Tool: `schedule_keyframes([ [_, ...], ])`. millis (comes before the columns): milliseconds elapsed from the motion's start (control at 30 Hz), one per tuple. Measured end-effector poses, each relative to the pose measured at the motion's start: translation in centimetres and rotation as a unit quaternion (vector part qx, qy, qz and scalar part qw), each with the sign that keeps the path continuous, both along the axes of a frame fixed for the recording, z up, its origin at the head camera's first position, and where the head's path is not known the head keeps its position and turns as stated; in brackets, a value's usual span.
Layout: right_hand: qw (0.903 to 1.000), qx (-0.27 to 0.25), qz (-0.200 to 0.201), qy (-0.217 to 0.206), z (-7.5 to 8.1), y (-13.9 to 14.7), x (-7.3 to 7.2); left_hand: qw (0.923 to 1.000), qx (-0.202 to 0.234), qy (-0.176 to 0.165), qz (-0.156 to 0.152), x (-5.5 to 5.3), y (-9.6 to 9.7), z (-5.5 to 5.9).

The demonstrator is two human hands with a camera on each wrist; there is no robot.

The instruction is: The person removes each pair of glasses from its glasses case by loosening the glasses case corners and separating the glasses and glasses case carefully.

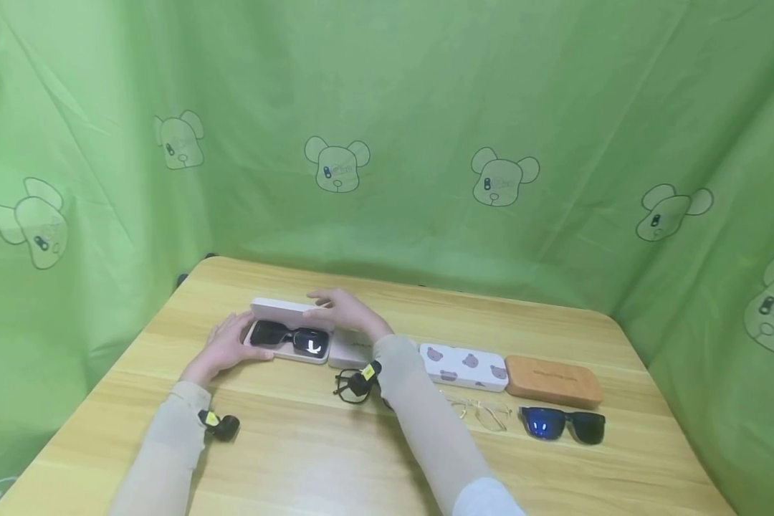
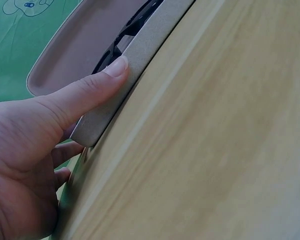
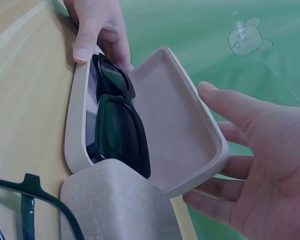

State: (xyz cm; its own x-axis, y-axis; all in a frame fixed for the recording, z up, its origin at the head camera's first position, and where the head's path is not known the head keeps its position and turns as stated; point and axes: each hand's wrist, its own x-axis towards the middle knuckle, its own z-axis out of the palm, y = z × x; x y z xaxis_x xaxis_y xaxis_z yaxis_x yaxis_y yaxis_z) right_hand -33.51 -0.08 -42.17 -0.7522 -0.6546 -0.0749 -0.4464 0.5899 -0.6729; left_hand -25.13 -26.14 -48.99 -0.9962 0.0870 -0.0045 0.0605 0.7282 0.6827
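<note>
A pale glasses case (image 1: 282,313) lies with its lid raised at the left of the table, and dark sunglasses (image 3: 121,127) rest inside it. My left hand (image 1: 228,344) grips the case's left end; in the left wrist view its thumb (image 2: 97,87) presses on the front wall (image 2: 107,112), with other fingers behind the end. At the lid's far right is my right hand (image 1: 347,313). The right wrist view has its thumb (image 3: 230,102) on the rim of the lid (image 3: 175,115) and its curled fingers behind, partly hidden by the lid.
Right of it stand a closed greyish case (image 1: 345,349), a white bear-print case (image 1: 464,367) and a brown case (image 1: 555,381). In front lie black-framed glasses (image 3: 32,187), thin-rimmed clear glasses (image 1: 491,416) and blue-lensed sunglasses (image 1: 547,424). A green curtain (image 1: 419,229) hangs behind the table.
</note>
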Motion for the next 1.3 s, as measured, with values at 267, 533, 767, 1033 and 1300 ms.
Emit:
schedule_keyframes([
  [267,0.9995,-0.007,-0.015,0.027,0.7,-0.1,1.2,1.0,-0.007,0.002,-0.002,0.0,-0.1,-0.1],
  [533,0.9967,-0.011,-0.01,0.079,1.2,-0.7,2.4,1.0,-0.006,0.006,-0.004,-0.2,-0.2,-0.2],
  [767,0.9932,-0.012,-0.013,0.115,1.7,-1.5,3.4,0.9999,-0.002,0.008,-0.007,-0.2,-0.2,-0.2],
  [1033,0.9833,0.025,-0.002,0.18,1.8,-2.6,4.4,0.9999,-0.008,0.01,-0.006,-0.3,-0.2,-0.4],
  [1300,0.9565,0.097,0.016,0.275,0.5,-3.7,4.8,0.9998,-0.011,0.013,-0.008,-0.1,-0.2,-0.2],
])
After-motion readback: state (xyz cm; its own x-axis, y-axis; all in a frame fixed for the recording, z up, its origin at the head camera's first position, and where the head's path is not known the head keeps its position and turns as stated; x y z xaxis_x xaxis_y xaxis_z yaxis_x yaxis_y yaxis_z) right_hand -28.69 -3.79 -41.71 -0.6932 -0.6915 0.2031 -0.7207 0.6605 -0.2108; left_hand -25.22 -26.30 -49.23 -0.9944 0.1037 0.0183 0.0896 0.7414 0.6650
